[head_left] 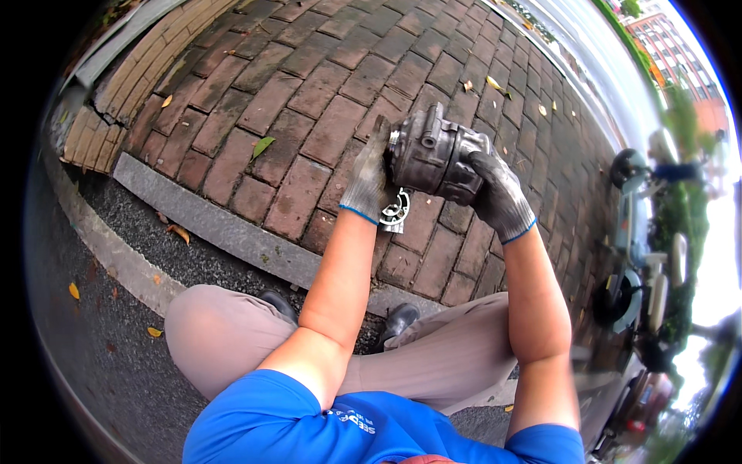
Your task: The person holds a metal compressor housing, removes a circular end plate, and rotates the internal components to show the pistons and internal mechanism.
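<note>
Held up over the brick paving is a dark grey, greasy metal cylinder that looks like a car air-conditioning compressor [433, 158], lying sideways between both hands. My left hand [371, 166], in a dirty grey work glove with a blue cuff edge, is closed against its left end; most of those fingers are hidden. Wrapped round its right end is my right hand [498, 189], in a matching soiled glove, thumb over the top. Just below the compressor, beside my left wrist, shows a bright silver curved metal piece [396, 210]; whether it rests on the bricks I cannot tell.
Red-brown brick paving [309, 139] stretches ahead, with scattered leaves. A grey stone kerb [209, 209] borders it on the near side, with dark asphalt [124, 348] beyond at left. My bent legs [433, 348] are underneath. Parked scooters [634, 247] stand at right.
</note>
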{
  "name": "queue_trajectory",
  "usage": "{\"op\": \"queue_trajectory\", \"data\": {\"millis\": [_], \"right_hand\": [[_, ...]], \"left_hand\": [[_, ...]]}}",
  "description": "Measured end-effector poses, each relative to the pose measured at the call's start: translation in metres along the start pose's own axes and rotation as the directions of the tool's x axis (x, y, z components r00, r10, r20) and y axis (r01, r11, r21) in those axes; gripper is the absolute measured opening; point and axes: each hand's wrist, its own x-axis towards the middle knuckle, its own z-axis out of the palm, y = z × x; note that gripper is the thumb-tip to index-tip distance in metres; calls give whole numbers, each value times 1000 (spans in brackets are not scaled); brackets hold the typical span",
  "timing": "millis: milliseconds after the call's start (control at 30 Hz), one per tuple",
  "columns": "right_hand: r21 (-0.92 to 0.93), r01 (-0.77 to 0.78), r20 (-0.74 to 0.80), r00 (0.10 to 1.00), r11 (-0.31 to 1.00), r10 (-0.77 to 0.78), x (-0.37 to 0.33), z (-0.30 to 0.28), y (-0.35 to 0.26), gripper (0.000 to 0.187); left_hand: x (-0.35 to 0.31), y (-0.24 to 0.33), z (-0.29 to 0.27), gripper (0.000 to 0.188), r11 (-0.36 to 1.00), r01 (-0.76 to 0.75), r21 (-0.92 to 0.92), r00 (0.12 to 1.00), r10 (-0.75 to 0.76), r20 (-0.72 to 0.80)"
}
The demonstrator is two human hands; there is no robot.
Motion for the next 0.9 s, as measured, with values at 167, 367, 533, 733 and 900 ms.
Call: {"op": "queue_trajectory", "data": {"millis": [167,367,533,733,900], "right_hand": [[-164,23,-17,1000,986,-26,6,-6,4,47],[-230,5,-81,996,973,-25,7,-5,12,50],[-412,-11,-84,996,911,-25,3,8,7,49],[-355,48,-126,987,933,-99,7,5,18,50],[-339,28,-127,989,940,-75,3,7,18,53]], "left_hand": [[-1,-17,5,49,992,-70,-102,991,57,-124],[-10,-20,11,58,986,-39,-164,995,23,-99],[-11,-19,3,63,969,-39,-245,998,26,-58],[-6,-14,-4,56,968,-22,-248,1000,24,3],[-14,-21,-3,61,989,-90,-118,996,86,-38]]}}
